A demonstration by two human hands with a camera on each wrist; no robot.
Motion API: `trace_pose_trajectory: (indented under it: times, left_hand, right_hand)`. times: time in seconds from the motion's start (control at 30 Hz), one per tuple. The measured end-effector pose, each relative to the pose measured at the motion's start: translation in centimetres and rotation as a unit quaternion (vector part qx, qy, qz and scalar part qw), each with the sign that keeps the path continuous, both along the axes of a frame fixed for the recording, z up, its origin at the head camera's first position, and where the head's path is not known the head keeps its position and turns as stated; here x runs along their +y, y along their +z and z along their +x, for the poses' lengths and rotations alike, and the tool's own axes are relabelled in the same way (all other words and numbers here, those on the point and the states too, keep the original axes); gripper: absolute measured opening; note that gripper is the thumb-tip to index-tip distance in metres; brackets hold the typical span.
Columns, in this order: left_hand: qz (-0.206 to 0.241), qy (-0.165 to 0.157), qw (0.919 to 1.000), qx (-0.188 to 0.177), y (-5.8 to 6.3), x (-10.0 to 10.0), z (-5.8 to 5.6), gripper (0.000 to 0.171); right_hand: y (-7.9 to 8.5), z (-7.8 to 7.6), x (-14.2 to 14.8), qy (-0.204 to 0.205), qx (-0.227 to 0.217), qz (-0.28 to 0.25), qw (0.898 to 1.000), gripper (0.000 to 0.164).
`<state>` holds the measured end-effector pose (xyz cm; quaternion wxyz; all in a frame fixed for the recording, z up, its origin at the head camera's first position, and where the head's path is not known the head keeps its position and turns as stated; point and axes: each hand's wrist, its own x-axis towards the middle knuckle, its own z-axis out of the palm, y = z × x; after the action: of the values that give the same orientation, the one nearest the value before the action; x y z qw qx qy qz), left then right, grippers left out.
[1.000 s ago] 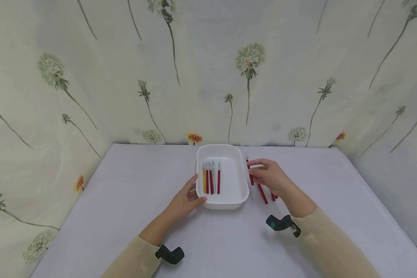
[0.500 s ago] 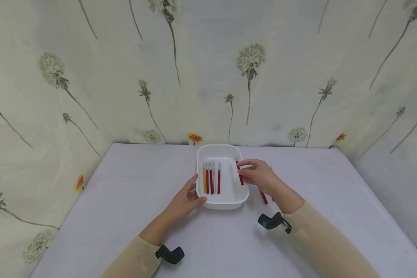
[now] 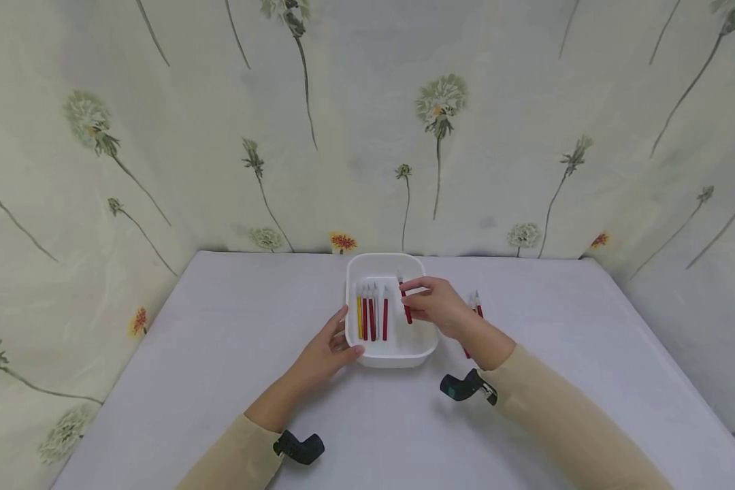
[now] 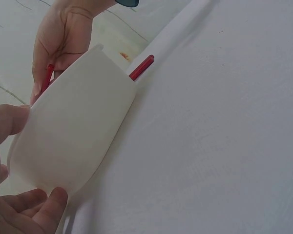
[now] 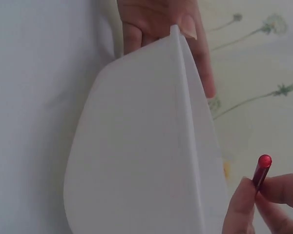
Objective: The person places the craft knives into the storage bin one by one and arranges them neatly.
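A white plastic tray [image 3: 404, 349] stands near the table's far edge. In it lie a yellow pen [image 3: 360, 316], several red pens [image 3: 371, 320] and a silver-grey one [image 3: 376, 316], side by side with pale pointed tips facing away. My left hand [image 3: 321, 354] grips the tray's left near corner, thumb at the near rim, fingers along the left wall. My right hand [image 3: 437, 305] is over the tray's right half, pinching a red pen [image 3: 405, 305] between thumb and fingers, pale end away from me. In the right wrist view that pen's round red end [image 5: 264, 161] points up.
More red pens [image 3: 479, 310] lie on the table right of the tray, partly hidden by my right forearm. A white cloth [image 3: 380, 429] covers the table. Behind it hangs a flower-patterned curtain [image 3: 367, 170]. Black wrist cameras [image 3: 300, 448] sit at both sleeves.
My right hand has carried the red pen leftward, from beside the tray's right rim to over its inside. My left hand and the tray have stayed in place.
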<state>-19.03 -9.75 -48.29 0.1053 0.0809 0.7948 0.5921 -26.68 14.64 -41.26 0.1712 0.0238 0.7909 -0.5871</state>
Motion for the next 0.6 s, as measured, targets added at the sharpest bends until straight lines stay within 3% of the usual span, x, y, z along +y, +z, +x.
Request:
trace_pose_trajectory:
  times: [0.2, 0.6]
  left_hand:
    - [0.009, -0.006, 0.9999, -0.001, -0.1, -0.1, -0.1, 0.089]
    - [0.002, -0.008, 0.9999, 0.008, 0.1, -0.1, 0.0, 0.088]
  right_hand:
    - [-0.8, 0.0, -1.4, -0.007, -0.005, -0.024, 1.0, 0.039]
    - [-2.6, 0.1, -2.9, -0.033, 0.001, -0.016, 0.999, 0.036]
